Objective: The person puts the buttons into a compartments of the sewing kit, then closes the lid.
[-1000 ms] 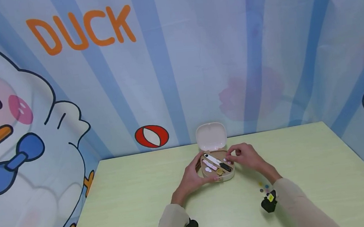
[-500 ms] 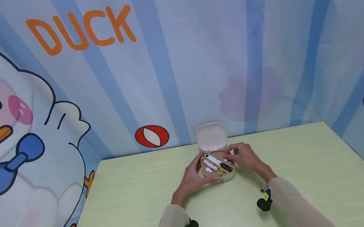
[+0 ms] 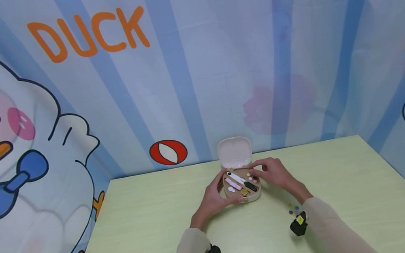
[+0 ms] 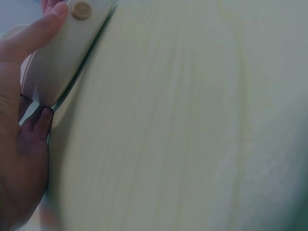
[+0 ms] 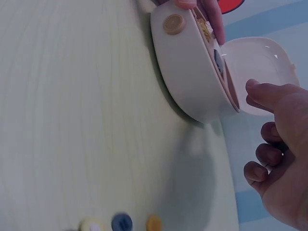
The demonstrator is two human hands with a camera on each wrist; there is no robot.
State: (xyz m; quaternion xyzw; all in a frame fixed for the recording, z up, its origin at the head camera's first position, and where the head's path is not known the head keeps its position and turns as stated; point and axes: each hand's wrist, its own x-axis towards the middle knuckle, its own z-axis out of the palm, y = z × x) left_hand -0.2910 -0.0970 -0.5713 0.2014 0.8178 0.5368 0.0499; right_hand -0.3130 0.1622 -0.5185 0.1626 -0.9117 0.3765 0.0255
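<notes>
A cream sewing kit box point(image 3: 254, 197) stands on the table with its pale lid point(image 3: 235, 152) raised. My left hand point(image 3: 213, 196) grips it from the left, thumb on the front wall near the round tan button clasp point(image 4: 81, 10). Inside lie a white-and-black stick-shaped tool point(image 3: 242, 181), a slim pink tool point(image 3: 233, 184) and a gold round piece point(image 3: 244, 191). My right hand point(image 3: 273, 172) is over the box's right edge, thumb and index tips close together, other fingers loosely curled; nothing shows between the tips. Just below them a pale yellow button point(image 3: 249, 174) lies among other small buttons.
Several loose buttons lie on the table near the right wrist, among them a blue button point(image 3: 296, 207) and an orange button point(image 5: 154, 223). Black wrist-worn devices point(image 3: 214, 252) hang below both sleeves. A printed duck curtain point(image 3: 198, 82) rises behind the table point(image 3: 152, 212).
My right fingertips have dipped toward the compartment, then drawn slightly up and back. A pale yellow button now shows in the box beneath them. The left hand keeps its grip.
</notes>
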